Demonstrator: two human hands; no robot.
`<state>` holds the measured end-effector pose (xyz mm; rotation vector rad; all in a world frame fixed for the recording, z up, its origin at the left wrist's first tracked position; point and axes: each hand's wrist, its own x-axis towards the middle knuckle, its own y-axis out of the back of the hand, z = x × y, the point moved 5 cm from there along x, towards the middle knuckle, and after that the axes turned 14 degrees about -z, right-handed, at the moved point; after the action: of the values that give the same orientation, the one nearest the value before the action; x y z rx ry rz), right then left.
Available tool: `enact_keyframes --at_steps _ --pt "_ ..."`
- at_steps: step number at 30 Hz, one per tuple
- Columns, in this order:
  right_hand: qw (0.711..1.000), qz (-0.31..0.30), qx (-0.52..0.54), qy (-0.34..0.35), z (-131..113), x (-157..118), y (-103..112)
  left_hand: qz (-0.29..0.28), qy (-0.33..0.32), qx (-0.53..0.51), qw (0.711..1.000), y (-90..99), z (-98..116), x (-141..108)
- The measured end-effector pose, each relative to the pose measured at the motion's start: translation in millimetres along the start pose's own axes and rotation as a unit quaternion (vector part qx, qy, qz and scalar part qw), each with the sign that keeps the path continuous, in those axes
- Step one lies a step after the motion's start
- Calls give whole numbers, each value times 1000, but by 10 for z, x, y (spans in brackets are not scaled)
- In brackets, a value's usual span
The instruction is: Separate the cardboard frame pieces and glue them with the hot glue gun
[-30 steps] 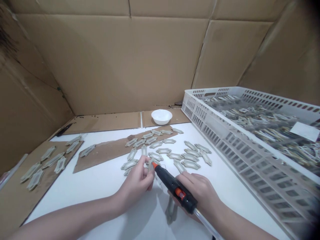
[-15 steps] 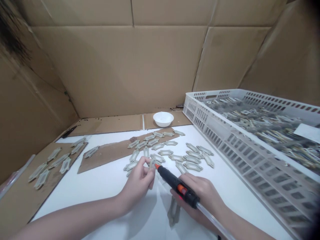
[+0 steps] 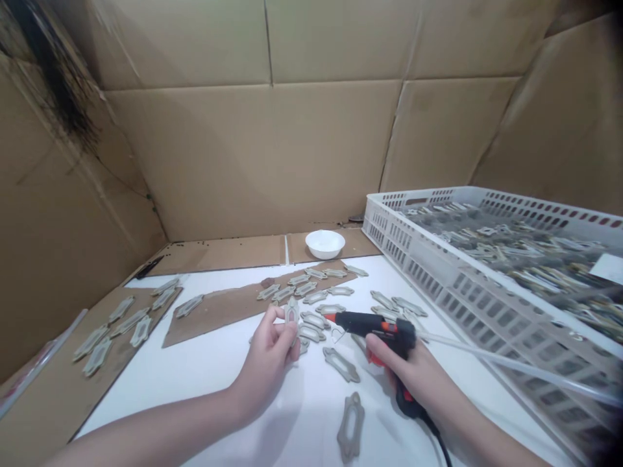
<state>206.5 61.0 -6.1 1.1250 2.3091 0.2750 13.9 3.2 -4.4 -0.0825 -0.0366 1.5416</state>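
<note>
Between thumb and fingers, my left hand [image 3: 272, 340] pinches a small pale frame-shaped piece [image 3: 291, 312] with a long slot, held upright above the white table. My right hand [image 3: 406, 366] is wrapped round the handle of a black and orange hot glue gun [image 3: 374, 323]. Its orange nozzle points left, a short way from the held piece and not touching it. A clear glue stick [image 3: 516, 366] sticks out of the gun's back. Similar slotted pieces lie around both hands; one loose piece [image 3: 351, 428] rests nearest me and another [image 3: 341, 364] just beyond it.
A white plastic crate [image 3: 438, 269] full of sorted pieces stands at the right. A white bowl [image 3: 325, 245] sits at the back. Cardboard sheets [image 3: 214, 303] carry more pieces at left and centre. Cardboard walls [image 3: 233, 162] enclose the table.
The glue gun has swung away from the held piece to the right and turned more level. My left hand still holds the piece, now more upright. The view has tilted up slightly.
</note>
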Motion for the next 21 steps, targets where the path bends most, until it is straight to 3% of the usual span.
enact_keyframes --at_steps 7,15,21 --pt "985 -32 171 -15 14 -14 -66 -10 17 -5 1000 -2 3 -14" --pt "983 -95 155 6 -16 -27 -141 11 -1 5 1000 26 21 14" --pt "982 -95 165 8 -20 -41 -140 34 -7 51 998 58 39 15"
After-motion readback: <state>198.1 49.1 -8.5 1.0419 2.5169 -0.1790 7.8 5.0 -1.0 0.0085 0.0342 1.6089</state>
